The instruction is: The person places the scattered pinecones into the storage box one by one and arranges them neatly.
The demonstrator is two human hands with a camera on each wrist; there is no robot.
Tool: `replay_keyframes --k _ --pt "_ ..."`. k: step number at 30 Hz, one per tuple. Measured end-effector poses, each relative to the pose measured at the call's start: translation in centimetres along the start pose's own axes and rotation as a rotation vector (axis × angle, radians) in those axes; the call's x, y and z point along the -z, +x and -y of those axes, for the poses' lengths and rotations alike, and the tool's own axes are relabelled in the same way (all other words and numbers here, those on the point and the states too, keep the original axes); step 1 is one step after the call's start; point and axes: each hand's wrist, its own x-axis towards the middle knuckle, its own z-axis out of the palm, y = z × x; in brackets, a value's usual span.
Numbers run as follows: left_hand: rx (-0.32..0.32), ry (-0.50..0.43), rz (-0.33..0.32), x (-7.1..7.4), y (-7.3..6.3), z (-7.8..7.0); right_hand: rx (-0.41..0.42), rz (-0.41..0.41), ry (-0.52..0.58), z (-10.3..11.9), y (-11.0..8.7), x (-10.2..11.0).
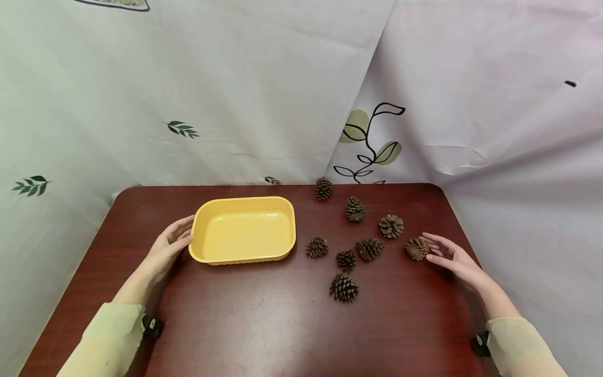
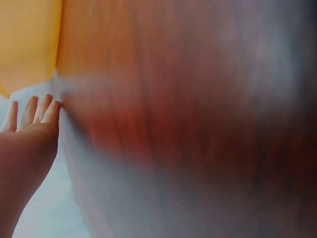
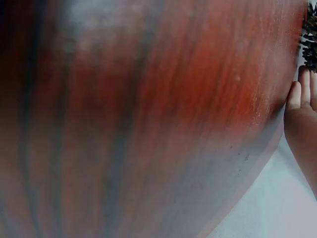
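Note:
A yellow rectangular tray point(image 1: 242, 261) sits on the dark red table, left of its middle. My left hand point(image 1: 168, 247) is at the tray's left side, fingers extended and fingertips right at the wall. In the left wrist view those fingers point(image 2: 43, 110) reach toward the tray's yellow side point(image 2: 29, 44). At the right, a brown pinecone point(image 1: 417, 248) lies on the table, and my right hand point(image 1: 451, 257) is beside it with fingers and thumb spread at its right edge. The right wrist view catches only part of this pinecone point(image 3: 310, 42), just beyond the fingertips.
Several more pinecones lie scattered between the tray and my right hand, among them one at the back edge point(image 1: 324, 188), one beside the tray point(image 1: 317, 246) and one nearest the front point(image 1: 344, 288). A pale printed cloth point(image 1: 264, 94) hangs behind the table point(image 1: 245, 319).

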Motion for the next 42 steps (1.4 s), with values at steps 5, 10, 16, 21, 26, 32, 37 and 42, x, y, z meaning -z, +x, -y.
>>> replay_keyframes --k 5,10,16,21,26,32,37,42 --pt "-0.056 -0.18 0.032 -0.4 0.3 0.8 -0.023 -0.018 -0.148 0.4 0.0 0.0" --pt "-0.075 -0.289 0.053 -0.5 0.3 1.5 -0.005 -0.014 -0.179 0.4 0.2 0.1" --pt "-0.072 -0.315 0.072 -0.3 0.3 1.8 -0.021 -0.038 -0.216 0.4 0.4 0.1" --pt "-0.065 -0.323 0.088 -0.3 0.4 1.9 -0.076 -0.064 -0.244 0.6 0.5 0.1" --pt "-0.06 -0.378 0.097 -0.5 0.4 1.9 -0.094 -0.066 -0.277 0.9 0.6 0.0" --pt "-0.07 -0.415 0.115 -0.6 0.3 2.0 -0.078 -0.071 -0.311 1.0 0.7 -0.1" --pt "-0.073 -0.413 0.116 -0.6 0.3 1.9 -0.082 -0.092 -0.293 0.9 0.6 -0.1" --pt "-0.066 -0.408 0.105 -0.5 0.3 1.9 -0.082 -0.122 -0.22 0.9 0.5 0.0"
